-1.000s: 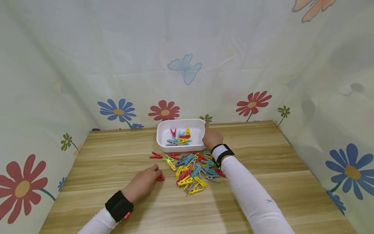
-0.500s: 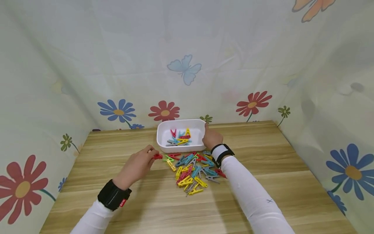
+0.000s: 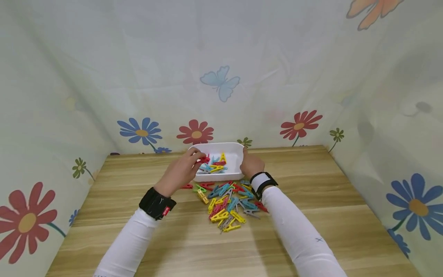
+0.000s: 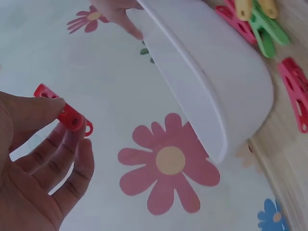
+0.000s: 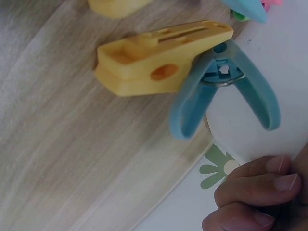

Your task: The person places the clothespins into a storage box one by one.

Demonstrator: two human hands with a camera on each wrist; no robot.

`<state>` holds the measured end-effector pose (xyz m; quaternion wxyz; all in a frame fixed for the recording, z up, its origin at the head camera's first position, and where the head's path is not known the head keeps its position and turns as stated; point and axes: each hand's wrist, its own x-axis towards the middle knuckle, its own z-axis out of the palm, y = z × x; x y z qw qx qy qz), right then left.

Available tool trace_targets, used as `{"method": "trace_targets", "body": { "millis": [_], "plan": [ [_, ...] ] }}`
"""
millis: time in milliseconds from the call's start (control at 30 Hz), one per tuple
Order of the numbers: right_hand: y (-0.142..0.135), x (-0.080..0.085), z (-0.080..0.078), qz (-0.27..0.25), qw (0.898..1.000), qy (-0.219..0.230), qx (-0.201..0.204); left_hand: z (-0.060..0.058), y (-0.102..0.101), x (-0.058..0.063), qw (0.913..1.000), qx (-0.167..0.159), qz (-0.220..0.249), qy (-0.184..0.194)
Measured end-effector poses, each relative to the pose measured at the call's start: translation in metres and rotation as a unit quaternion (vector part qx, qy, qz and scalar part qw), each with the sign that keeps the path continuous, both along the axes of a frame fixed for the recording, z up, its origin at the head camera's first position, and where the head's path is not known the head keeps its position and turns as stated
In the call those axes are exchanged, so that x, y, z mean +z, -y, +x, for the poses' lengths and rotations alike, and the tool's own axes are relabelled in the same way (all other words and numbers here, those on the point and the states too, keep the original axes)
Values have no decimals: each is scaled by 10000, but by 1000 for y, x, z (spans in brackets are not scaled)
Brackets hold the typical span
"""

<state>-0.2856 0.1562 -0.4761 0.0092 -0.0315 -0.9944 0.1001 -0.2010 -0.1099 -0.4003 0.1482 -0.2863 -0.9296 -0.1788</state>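
My left hand (image 3: 180, 171) is over the left end of a white plastic bin (image 3: 235, 156). Between thumb and fingers it pinches a red clothespin (image 4: 70, 115), held above the bin's inside. Several red, blue, yellow and grey clothespins (image 3: 217, 168) lie on the bin's floor. At the bin's right end, my right hand (image 3: 252, 164) grips the rim, thumb at the top edge and the other fingers curled against the outside wall. In the right wrist view, a blue clothespin (image 5: 190, 106) and a yellow clothespin (image 5: 134, 62) lie close to that wall.
A loose pile of mixed clothespins (image 3: 225, 206) spreads over the wooden table (image 3: 138, 181) in front of the bin. One red clothespin (image 3: 187, 186) lies at the pile's left, partly behind my left hand. A flower-printed curtain (image 3: 155, 84) rises behind and on both sides.
My left hand has lifted the red clothespin off the table and carried it forward and right, over the bin. My right hand has stayed at the bin's right end.
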Motion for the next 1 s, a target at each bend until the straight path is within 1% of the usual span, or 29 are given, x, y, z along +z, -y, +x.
{"method": "trace_targets", "body": {
  "millis": [133, 267, 367, 467, 600, 700, 800, 900, 1000],
  "plan": [
    [0, -2, 0, -45, 10000, -41, 34, -15, -15, 2, 9998, -37, 213, -56],
    [0, 0, 1, -97, 9999, -52, 30, -31, -29, -3, 9995, -3, 308, -68],
    [-1, 1, 1, -107, 9999, -37, 13, -44, -36, -13, 9996, 49, 285, 43],
    [-2, 0, -1, -92, 10000, -9, 20, -57, -40, -24, 9991, 143, 294, 267],
    [-2, -2, -3, -86, 10000, 13, 14, -69, -43, -40, 9971, 351, 305, 610],
    [-1, -3, -5, -85, 10000, 46, -10, -76, -44, -51, 9952, 505, 260, 800],
    [-1, -3, -4, -72, 9999, 77, -41, -81, -44, -60, 9943, 556, 244, 874],
    [-1, -3, -4, -65, 9999, 74, -34, -82, -44, -63, 9938, 592, 181, 926],
    [-3, -3, -4, -62, 10000, 47, -26, -81, -44, -62, 9939, 562, 69, 942]
  ]
}}
